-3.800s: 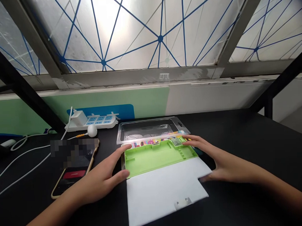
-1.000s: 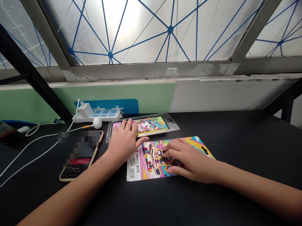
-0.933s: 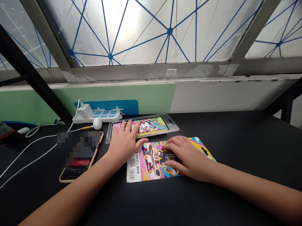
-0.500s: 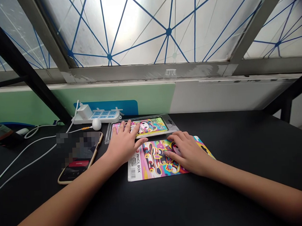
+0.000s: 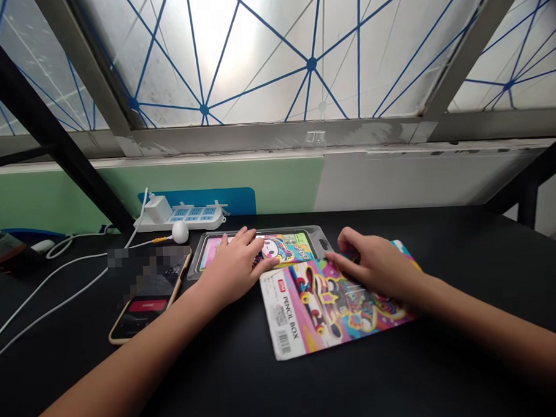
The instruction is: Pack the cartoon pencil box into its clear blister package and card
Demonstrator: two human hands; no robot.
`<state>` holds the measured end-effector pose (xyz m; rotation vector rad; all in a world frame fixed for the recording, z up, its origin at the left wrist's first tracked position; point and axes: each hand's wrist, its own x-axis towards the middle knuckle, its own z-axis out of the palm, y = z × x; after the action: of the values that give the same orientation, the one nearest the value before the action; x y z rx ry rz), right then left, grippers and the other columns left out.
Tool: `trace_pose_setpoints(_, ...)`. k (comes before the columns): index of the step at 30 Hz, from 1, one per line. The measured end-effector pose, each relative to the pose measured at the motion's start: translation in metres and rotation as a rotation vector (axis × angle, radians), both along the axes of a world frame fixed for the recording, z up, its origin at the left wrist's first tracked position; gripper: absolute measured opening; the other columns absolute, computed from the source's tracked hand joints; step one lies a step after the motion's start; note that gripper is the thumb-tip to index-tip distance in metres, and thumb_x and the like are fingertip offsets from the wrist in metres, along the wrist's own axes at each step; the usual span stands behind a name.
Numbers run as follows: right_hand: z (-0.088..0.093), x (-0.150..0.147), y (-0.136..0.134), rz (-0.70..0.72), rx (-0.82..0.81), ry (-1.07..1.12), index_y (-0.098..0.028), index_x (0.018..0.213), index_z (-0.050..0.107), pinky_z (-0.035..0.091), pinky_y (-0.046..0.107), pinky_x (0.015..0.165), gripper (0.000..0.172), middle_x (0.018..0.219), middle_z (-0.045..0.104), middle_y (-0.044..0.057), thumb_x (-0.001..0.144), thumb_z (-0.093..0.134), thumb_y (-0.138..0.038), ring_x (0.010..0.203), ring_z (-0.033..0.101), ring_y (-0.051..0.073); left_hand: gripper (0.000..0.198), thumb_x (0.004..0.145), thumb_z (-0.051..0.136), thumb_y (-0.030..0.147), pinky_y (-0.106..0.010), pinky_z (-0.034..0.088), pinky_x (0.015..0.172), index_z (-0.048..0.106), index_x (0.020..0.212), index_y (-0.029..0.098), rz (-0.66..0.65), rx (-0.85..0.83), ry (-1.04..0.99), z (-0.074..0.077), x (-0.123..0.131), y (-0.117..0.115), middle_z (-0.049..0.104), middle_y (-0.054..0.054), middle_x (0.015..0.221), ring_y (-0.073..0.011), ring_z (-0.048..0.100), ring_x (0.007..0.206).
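Note:
A colourful pencil box sits inside a clear plastic blister shell (image 5: 318, 236) on the black table. My left hand (image 5: 237, 268) lies flat on the box's left half, fingers spread. In front of it lies a bright printed card marked PENCIL BOX (image 5: 319, 308), its far edge raised and tilted. My right hand (image 5: 377, 265) grips that far edge of the card beside the shell, fingers curled over it.
A phone (image 5: 146, 294) lies left of my left hand. Behind it are a white power strip (image 5: 181, 217) with a charger, a small white ball (image 5: 180, 232) and white cables (image 5: 42, 286). A wall and window frame close off the table's back.
The open green box was shut and put in the shell. In the last second my right hand slid to the card's far edge and lifted and turned the card towards the shell.

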<state>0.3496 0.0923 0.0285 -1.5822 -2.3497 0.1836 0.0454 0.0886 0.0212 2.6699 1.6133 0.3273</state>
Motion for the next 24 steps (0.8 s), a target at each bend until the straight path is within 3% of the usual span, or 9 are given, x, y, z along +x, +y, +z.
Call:
trace_pose_setpoints(4,-0.001,0.044,0.042,-0.044,-0.204,-0.022,-0.025,0.073,0.053,0.037,0.033,0.059,0.049,0.071,0.066,0.002,0.093,0.043,-0.070,0.066,0.060,0.022,0.041,0.105,0.040,0.050,-0.071,0.036,0.110,0.063,0.112,0.017,-0.100,-0.031,-0.009,0.004,0.002,-0.006,0.053,-0.021,0.151,-0.0422,0.042,0.145)
trace_pose_setpoints(9,-0.010,0.077,0.068,-0.076,-0.245,0.005,-0.025,0.068,0.054,0.040,0.034,0.063,0.055,0.072,0.066,0.003,0.092,0.042,-0.072,0.069,0.060,0.023,0.032,0.105,0.042,0.041,-0.068,0.040,0.109,0.063,0.109,0.017,-0.148,-0.024,0.013,0.011,0.007,-0.014,0.059,-0.020,0.144,-0.0406,0.046,0.142)
trace_pose_setpoints(15,-0.006,0.049,0.047,-0.013,-0.168,0.155,-0.025,0.091,0.066,0.047,0.036,0.076,0.045,0.097,0.074,0.006,0.095,0.045,-0.064,0.088,0.066,0.026,0.032,0.104,0.042,0.037,-0.063,0.046,0.103,0.061,0.115,0.014,-0.150,0.072,0.015,0.006,0.010,-0.015,0.062,-0.021,0.136,-0.0404,0.054,0.132)
trace_pose_setpoints(19,-0.005,0.032,0.035,-0.015,-0.235,0.164,-0.025,0.098,0.067,0.047,0.035,0.070,0.043,0.096,0.074,0.005,0.094,0.048,-0.063,0.083,0.066,0.024,0.035,0.105,0.039,0.038,-0.058,0.048,0.100,0.061,0.117,0.015,-0.154,0.129,0.040,0.002,0.009,-0.014,0.062,-0.020,0.132,-0.0381,0.057,0.125)
trace_pose_setpoints(24,-0.004,0.040,0.042,-0.038,-0.264,0.147,-0.024,0.090,0.067,0.045,0.034,0.067,0.044,0.089,0.074,0.005,0.091,0.051,-0.065,0.079,0.065,0.024,0.038,0.105,0.038,0.040,-0.055,0.047,0.100,0.061,0.122,0.014,-0.160,0.137,0.044,0.001,0.008,-0.012,0.062,-0.019,0.130,-0.0363,0.056,0.124)
